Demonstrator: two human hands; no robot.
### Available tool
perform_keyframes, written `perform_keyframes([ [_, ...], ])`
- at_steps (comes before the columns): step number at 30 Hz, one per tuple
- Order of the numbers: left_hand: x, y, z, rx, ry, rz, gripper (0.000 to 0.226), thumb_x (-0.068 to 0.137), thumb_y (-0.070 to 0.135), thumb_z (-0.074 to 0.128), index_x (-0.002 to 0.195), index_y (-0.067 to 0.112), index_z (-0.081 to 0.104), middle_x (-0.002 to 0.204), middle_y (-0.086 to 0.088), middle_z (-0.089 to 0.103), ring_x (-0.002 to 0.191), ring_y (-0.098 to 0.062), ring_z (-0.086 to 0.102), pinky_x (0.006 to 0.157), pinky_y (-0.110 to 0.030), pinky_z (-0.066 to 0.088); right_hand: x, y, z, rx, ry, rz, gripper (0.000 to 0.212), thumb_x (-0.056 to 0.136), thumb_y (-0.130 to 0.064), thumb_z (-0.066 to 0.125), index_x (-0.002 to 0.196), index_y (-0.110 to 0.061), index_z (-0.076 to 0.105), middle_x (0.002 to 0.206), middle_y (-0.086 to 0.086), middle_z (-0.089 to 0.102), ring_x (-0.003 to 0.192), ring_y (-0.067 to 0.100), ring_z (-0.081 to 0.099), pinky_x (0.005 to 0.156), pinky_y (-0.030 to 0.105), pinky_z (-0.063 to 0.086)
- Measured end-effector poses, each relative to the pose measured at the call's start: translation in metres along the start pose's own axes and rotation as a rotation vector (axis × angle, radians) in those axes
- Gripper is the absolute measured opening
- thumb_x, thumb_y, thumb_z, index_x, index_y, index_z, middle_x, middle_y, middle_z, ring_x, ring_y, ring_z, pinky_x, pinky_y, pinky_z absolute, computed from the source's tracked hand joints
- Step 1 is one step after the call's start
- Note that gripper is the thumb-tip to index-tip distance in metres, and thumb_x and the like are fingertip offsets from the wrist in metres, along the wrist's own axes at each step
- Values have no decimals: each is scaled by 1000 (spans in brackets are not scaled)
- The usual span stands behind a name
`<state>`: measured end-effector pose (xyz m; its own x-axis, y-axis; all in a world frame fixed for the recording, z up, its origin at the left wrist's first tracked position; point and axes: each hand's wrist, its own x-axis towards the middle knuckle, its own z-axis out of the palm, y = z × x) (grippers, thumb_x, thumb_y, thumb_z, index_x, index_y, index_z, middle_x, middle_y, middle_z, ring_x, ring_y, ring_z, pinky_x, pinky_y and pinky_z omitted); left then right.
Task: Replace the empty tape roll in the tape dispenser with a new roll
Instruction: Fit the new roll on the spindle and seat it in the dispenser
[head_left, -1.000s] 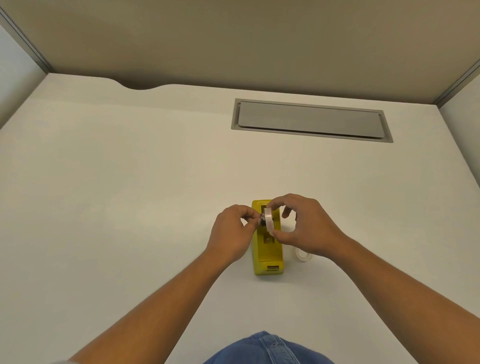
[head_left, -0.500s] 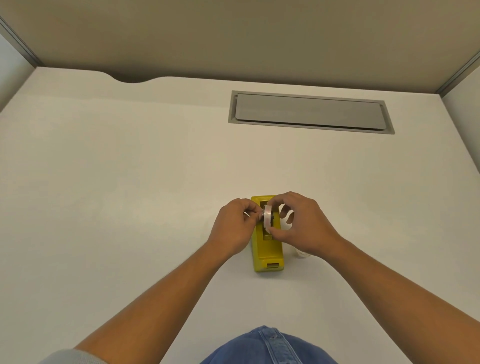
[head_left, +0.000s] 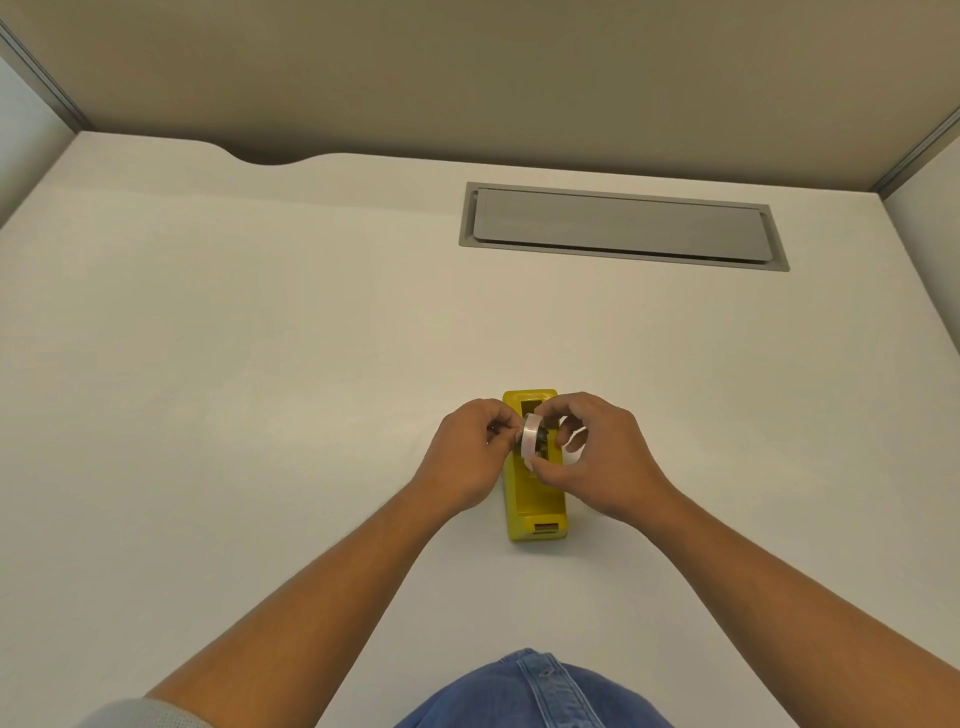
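Note:
A yellow tape dispenser (head_left: 535, 499) lies on the white desk (head_left: 260, 364), its cutter end towards me. Just above its open well, my right hand (head_left: 597, 457) holds a clear tape roll (head_left: 530, 441) on edge between thumb and fingers. A dark spindle (head_left: 543, 440) sits in the roll's hole and shows on its right side. My left hand (head_left: 467, 462) pinches the spindle's small end at the left face of the roll. The dispenser's middle is hidden under both hands.
A grey cable-hatch cover (head_left: 618, 226) is set into the desk at the back right. A curved notch (head_left: 270, 156) cuts the desk's rear edge. Beige partition walls close the back and sides. My blue denim shirt (head_left: 524, 691) shows at the bottom edge.
The dark spindle, which was left of the roll, now shows through on the roll's right side. Both hands stay over the dispenser, and the loose ring beside it is now hidden by my right hand.

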<state>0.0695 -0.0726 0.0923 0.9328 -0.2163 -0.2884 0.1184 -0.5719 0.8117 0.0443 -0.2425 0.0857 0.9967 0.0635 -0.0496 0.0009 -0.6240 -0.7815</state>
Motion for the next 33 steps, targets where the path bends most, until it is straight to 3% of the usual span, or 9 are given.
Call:
perform_keyframes([
  [3,-1,0,1,-3,-3,9,8,90,13,60,91,20,65,93,0,65,82,-12,58,68,-18,44,-3,1,0,-58,12,-1,46,57,-52,72,99,-39,60,96,-24,62,90,0,54,67,16,40],
  [8,-1,-1,2,-2,-1,19,9,91,12,59,92,17,66,93,-1,65,82,-12,58,68,-19,44,-7,-1,3,-54,46,36,45,57,-51,74,99,-37,61,97,-23,62,88,0,60,65,26,54],
  [13,-1,-3,1,35,-12,49,8,92,13,58,93,19,64,93,2,63,79,-8,55,66,-15,41,-12,-4,5,-109,73,54,44,61,-53,75,100,-39,60,95,-22,62,73,3,60,58,26,54],
  [16,-4,-6,1,63,-12,35,7,93,17,58,96,20,63,94,3,62,79,-9,55,65,-14,41,-14,-5,8,-96,72,49,44,63,-52,76,102,-36,62,95,-20,62,75,4,60,59,26,54],
  [24,-8,-4,9,24,88,31,7,92,18,57,94,22,62,96,2,62,70,-9,49,65,-21,40,0,-8,-7,-136,-20,-38,44,63,-52,71,103,-39,61,96,-23,63,73,3,58,60,22,49],
  [27,-8,-2,12,43,128,44,9,91,18,57,90,26,58,93,4,60,73,-11,49,67,-24,40,8,-7,-14,-207,-77,-78,44,62,-53,67,104,-40,61,91,-24,61,76,3,55,62,20,42],
  [33,-5,-4,13,104,140,41,6,91,22,58,94,23,63,93,4,60,85,-13,55,74,-28,47,18,-1,-17,-285,-136,-116,44,64,-45,76,106,-38,62,99,-18,56,80,-9,46,66,18,39],
])
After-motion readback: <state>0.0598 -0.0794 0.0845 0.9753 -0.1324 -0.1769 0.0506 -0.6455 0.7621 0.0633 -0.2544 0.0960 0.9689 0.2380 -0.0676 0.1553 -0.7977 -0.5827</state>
